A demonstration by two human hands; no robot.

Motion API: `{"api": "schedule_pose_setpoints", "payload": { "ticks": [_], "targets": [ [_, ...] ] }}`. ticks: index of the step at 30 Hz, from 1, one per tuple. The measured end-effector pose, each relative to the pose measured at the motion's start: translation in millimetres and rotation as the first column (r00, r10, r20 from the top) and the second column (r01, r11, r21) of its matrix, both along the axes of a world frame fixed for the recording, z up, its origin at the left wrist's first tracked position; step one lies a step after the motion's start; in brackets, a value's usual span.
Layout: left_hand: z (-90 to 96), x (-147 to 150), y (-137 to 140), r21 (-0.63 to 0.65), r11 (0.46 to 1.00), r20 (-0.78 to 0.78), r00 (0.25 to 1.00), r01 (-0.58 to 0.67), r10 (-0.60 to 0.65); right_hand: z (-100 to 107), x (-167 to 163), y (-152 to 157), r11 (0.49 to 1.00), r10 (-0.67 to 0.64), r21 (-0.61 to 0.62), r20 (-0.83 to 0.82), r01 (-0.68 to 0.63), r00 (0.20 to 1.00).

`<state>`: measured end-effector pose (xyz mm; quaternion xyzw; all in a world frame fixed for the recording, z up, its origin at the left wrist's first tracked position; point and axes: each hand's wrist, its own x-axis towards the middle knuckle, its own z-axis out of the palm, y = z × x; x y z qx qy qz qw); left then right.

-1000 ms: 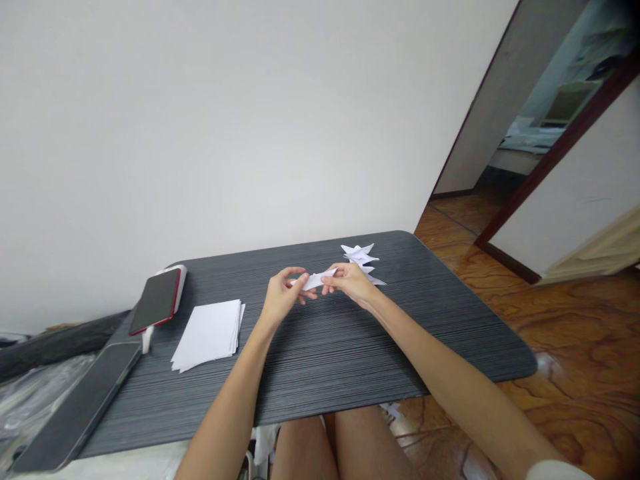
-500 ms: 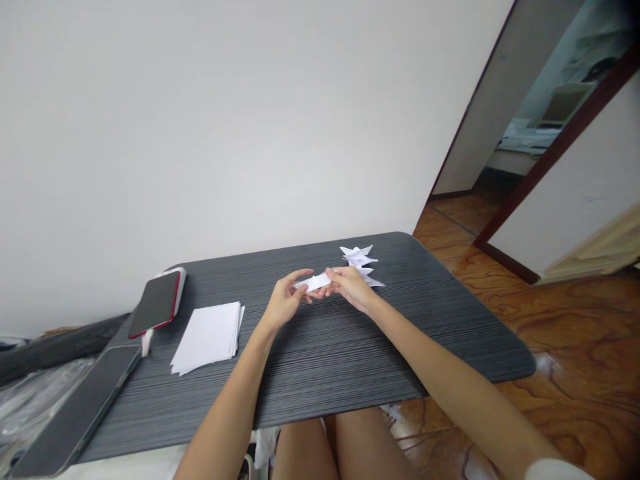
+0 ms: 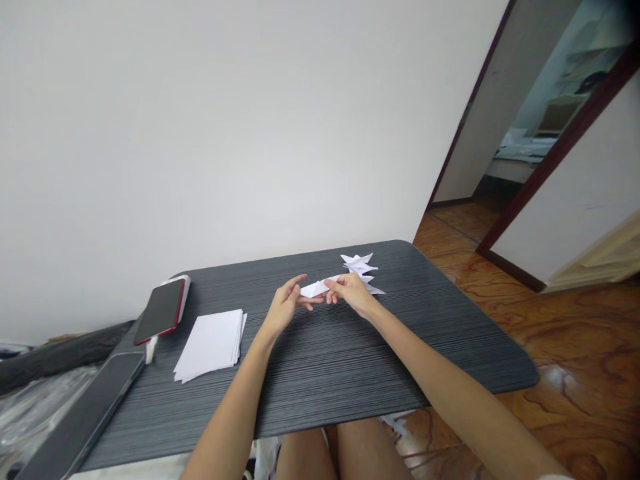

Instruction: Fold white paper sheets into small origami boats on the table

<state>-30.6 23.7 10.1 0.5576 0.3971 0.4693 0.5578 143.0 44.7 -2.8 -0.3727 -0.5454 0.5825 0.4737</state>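
Note:
A narrow strip of folded white paper (image 3: 314, 290) is held above the table between my two hands. My left hand (image 3: 283, 308) has its left end between the thumb and the lower fingers, while the index finger is stretched out above it. With thumb and fingers, my right hand (image 3: 354, 295) pinches the right end. A small triangular flap shows near the middle of the strip. Just beyond my right hand lie several pointed folded paper pieces (image 3: 359, 265), partly hidden by it.
A stack of white paper sheets (image 3: 213, 343) lies left on the dark striped table (image 3: 340, 363). Farther left, a red-edged phone (image 3: 161, 311) rests on a white object, near a long dark flat device (image 3: 87, 417). A white wall (image 3: 250, 133) rises behind the table.
The folded paper has turned a little, and its triangular flap shows more clearly. My left fingers have spread and shifted along it. The whole view has tipped slightly, so things sit lower.

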Motion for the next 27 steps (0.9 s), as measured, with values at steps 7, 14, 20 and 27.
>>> {"api": "schedule_pose_setpoints", "payload": {
  "ticks": [7,14,20,27],
  "targets": [
    [-1.0,6.5,-0.5,0.009,0.995,-0.117,0.988,-0.101,0.102,0.1,-8.1,-3.7,0.999,-0.040,0.006,0.009,0.040,0.999],
    [-2.0,13.0,-5.4,0.010,1.000,-0.139,0.990,0.022,-0.021,-2.8,-10.4,-6.6,0.991,0.099,0.085,0.056,-0.104,0.994],
    [-0.5,10.0,-5.0,-0.021,0.999,-0.129,0.991,0.026,-0.028,-5.0,-8.0,-4.3,0.993,0.084,0.085,0.041,-0.087,0.996],
    [-5.7,2.5,-0.9,-0.136,0.988,-0.028,0.997,0.067,-0.071,-1.9,-4.3,-5.1,0.989,0.123,0.082,0.056,-0.127,0.991]
  ]
}}
